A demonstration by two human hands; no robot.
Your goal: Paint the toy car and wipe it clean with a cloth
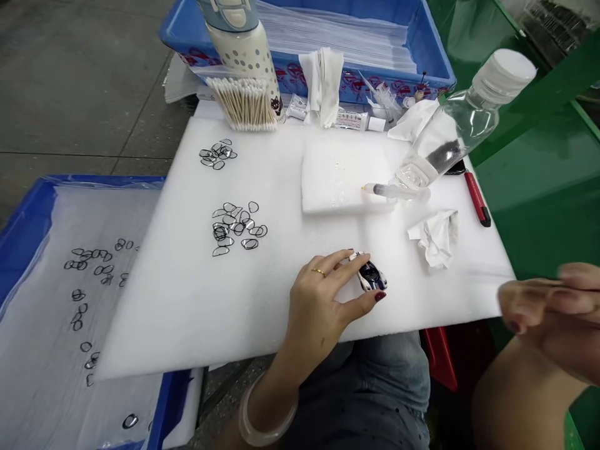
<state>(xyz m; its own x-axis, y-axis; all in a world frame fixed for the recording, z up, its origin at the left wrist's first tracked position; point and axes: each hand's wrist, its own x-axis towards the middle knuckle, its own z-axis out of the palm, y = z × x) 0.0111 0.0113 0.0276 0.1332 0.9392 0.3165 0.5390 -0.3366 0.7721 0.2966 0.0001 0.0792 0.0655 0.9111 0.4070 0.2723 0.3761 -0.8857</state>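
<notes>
Where thin black-edged rings (239, 228) lie, left of the toy car (372, 275): two loose piles, unheld.
Left hand (319, 300): grip closed on the glossy toy car, atop the white foam tabletop (187, 312).
Syringe (391, 190): slim, clear, beyond the car, unheld.
Right hand (557, 306): right of the car, blurred; cannot tell its grip.

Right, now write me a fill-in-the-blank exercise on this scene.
The left hand has its fingertips on a small toy ____.
The clear bottle is topped with a cap coloured ____.
The cotton swabs stand beside a tall bottle patterned with ____.
The syringe points its tip toward the ____ side of the picture.

Missing words: car; white; dots; left.
</notes>
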